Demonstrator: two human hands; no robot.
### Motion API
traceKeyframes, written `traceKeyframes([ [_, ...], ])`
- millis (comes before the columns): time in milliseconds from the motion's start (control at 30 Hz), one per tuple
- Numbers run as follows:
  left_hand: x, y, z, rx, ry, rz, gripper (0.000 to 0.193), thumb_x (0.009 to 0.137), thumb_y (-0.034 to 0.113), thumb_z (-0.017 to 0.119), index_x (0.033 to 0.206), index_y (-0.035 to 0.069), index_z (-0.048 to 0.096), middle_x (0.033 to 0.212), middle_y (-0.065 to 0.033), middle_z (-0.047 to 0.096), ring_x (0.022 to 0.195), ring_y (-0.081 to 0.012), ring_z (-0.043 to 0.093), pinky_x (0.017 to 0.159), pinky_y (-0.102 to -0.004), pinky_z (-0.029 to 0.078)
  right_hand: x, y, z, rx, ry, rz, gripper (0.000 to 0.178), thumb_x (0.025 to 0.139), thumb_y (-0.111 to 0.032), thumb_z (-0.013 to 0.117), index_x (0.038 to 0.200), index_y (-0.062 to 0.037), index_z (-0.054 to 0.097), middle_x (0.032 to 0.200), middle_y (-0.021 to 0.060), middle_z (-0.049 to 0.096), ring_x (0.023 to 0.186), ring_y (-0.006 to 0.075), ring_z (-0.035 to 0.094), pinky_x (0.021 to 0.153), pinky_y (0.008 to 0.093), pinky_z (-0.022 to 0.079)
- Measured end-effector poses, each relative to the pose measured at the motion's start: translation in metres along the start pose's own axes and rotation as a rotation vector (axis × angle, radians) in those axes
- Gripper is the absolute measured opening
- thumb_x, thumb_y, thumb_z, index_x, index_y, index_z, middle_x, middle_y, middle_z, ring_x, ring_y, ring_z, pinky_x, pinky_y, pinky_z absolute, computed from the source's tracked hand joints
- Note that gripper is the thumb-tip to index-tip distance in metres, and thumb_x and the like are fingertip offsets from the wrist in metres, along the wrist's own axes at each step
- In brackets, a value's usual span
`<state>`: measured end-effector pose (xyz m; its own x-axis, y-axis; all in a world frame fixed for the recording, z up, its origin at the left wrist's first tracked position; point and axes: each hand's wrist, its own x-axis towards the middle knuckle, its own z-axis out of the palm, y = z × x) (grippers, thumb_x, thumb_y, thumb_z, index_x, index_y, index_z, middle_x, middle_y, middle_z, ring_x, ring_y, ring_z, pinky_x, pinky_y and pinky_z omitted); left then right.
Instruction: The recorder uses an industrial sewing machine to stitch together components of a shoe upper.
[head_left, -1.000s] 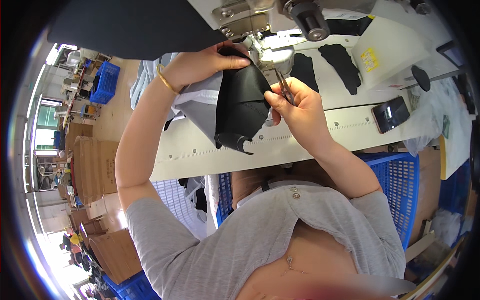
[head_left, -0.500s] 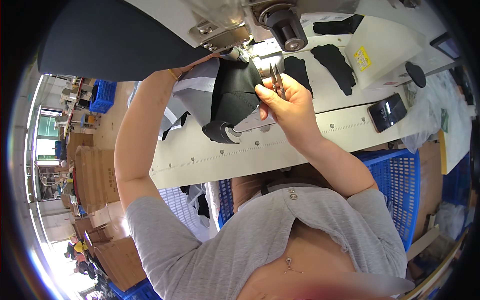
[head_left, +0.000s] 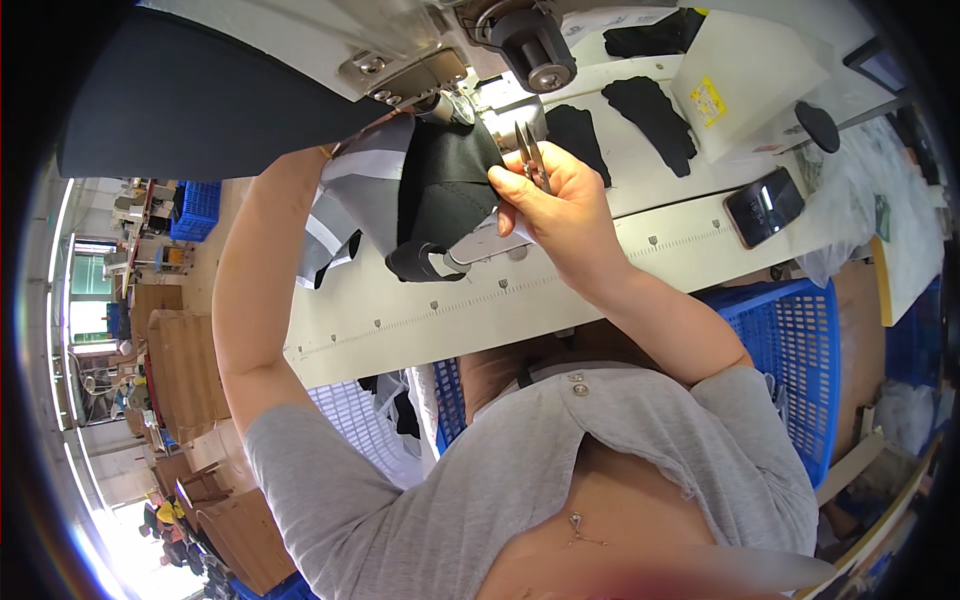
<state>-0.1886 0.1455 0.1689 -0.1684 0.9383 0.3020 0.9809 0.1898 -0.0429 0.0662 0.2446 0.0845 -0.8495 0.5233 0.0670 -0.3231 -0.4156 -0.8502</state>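
Black and grey fabric [head_left: 445, 185] lies bunched under the sewing machine head [head_left: 440, 95], its near end rolled up over the table's front part. My right hand [head_left: 560, 205] is closed around a pair of small metal thread snips [head_left: 530, 160], blades pointing up and away. Its thumb and fingers also touch the right edge of the fabric. At the fabric's far left edge is my left hand [head_left: 345, 145], partly covered by the machine's dark panel [head_left: 210, 100]. Its fingers are mostly hidden, so their grip does not show.
Several black cut pieces [head_left: 650, 120] lie on the white machine table [head_left: 400, 320], which has a printed ruler along its front. A phone [head_left: 763, 207] rests at the right, beside clear plastic bags [head_left: 835, 215]. Blue crates [head_left: 790, 340] stand below; cardboard boxes [head_left: 185, 375] are at the left.
The whole view has shifted slightly, so the machine and table sit a little farther left in the picture. Both hands keep nearly the same places on the fabric, and the snips remain in the right.
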Motion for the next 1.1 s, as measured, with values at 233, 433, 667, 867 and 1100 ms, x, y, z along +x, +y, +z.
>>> traceKeyframes([
  [233, -0.021, -0.003, -0.01, 0.36, -0.032, -0.019, 0.035, 0.087, 0.028, 0.071, 0.116, 0.009, 0.066, 0.111, -0.009, 0.069, 0.102, -0.0238, 0.065, 0.094, -0.0385, 0.049, 0.002, -0.004, 0.004, -0.05, 0.004, 0.003, 0.009, 0.094, -0.008, 0.062, 0.092, -0.0013, 0.056, 0.068, 0.0017, 0.061, 0.059, 0.0056, 0.06, 0.057, 0.0215, 0.046],
  [433, -0.063, 0.127, -0.009, -0.133, 0.552, 0.13, 0.024, 0.084, 0.0, 0.061, 0.107, -0.002, 0.069, 0.106, -0.0155, 0.069, 0.103, -0.0299, 0.065, 0.089, -0.037, 0.049, 0.002, 0.001, -0.003, -0.043, 0.017, -0.02, 0.01, 0.094, -0.008, 0.063, 0.093, -0.0013, 0.056, 0.071, 0.0028, 0.064, 0.064, 0.0062, 0.063, 0.058, 0.02, 0.046],
  [667, -0.067, 0.156, 0.021, 0.023, 0.399, 0.098, 0.028, 0.086, 0.007, 0.063, 0.113, 0.002, 0.069, 0.12, -0.0093, 0.066, 0.119, -0.0277, 0.056, 0.107, -0.0439, 0.033, -0.023, -0.01, 0.003, 0.033, -0.034, 0.066, 0.014, 0.096, -0.011, 0.058, 0.103, -0.0001, 0.065, 0.083, -0.0031, 0.063, 0.07, -0.0004, 0.052, 0.059, 0.0171, 0.041],
  [867, -0.068, 0.154, 0.026, 0.045, 0.422, 0.113, 0.026, 0.085, 0.007, 0.064, 0.11, 0.004, 0.071, 0.119, -0.0068, 0.067, 0.118, -0.0244, 0.058, 0.109, -0.0429, 0.03, -0.027, -0.006, 0.001, 0.032, -0.037, 0.088, 0.03, 0.094, -0.009, 0.056, 0.122, -0.0003, 0.063, 0.098, 0.0049, 0.07, 0.052, -0.0005, 0.042, 0.045, 0.0156, 0.031],
  [1100, -0.066, 0.152, 0.029, 0.08, 0.453, 0.13, 0.034, 0.077, 0.009, 0.068, 0.111, 0.005, 0.07, 0.117, -0.0054, 0.067, 0.115, -0.022, 0.058, 0.108, -0.0435, 0.03, -0.031, -0.01, 0.007, 0.123, -0.015, 0.067, 0.019, 0.097, -0.01, 0.055, 0.109, -0.0004, 0.066, 0.089, -0.0028, 0.064, 0.074, -0.0006, 0.051, 0.061, 0.0165, 0.041],
])
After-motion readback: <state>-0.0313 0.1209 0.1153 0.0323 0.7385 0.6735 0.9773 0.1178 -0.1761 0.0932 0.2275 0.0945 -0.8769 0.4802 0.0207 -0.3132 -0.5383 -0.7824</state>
